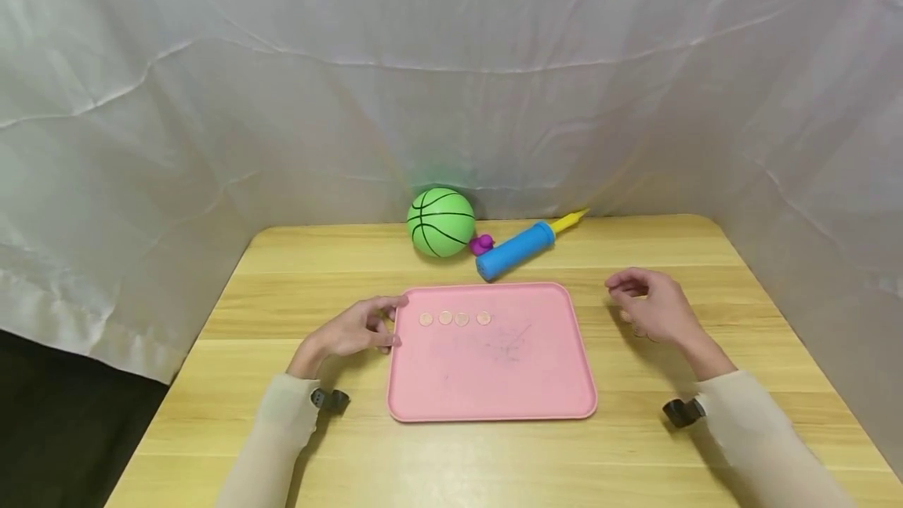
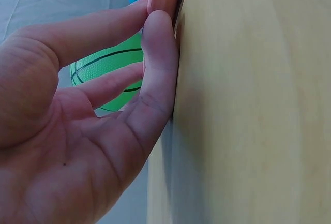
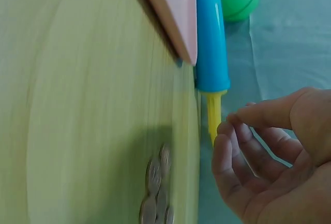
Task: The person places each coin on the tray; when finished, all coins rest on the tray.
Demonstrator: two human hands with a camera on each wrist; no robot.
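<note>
The pink tray (image 1: 494,398) lies on the table with several copper-coloured coins (image 1: 445,318) in a row near its back left. At the tray's left rim my left hand (image 1: 356,326) pinches the edge; the thumb and a curled finger meet the rim in the left wrist view. My right hand (image 1: 652,304) hovers to the right of the tray, fingers loosely bent, thumb tip close to the fingertips. Nothing shows between them. Below that hand, loose coins (image 3: 154,175) lie clustered on the tabletop, mostly hidden by it in the head view.
Behind the tray stand a green ball (image 1: 440,223), a small purple rubber duck (image 1: 482,244) and a blue hand pump (image 1: 516,251) with a yellow nozzle. A pale cloth (image 1: 494,100) hangs along the back and sides of the wooden table (image 1: 317,461).
</note>
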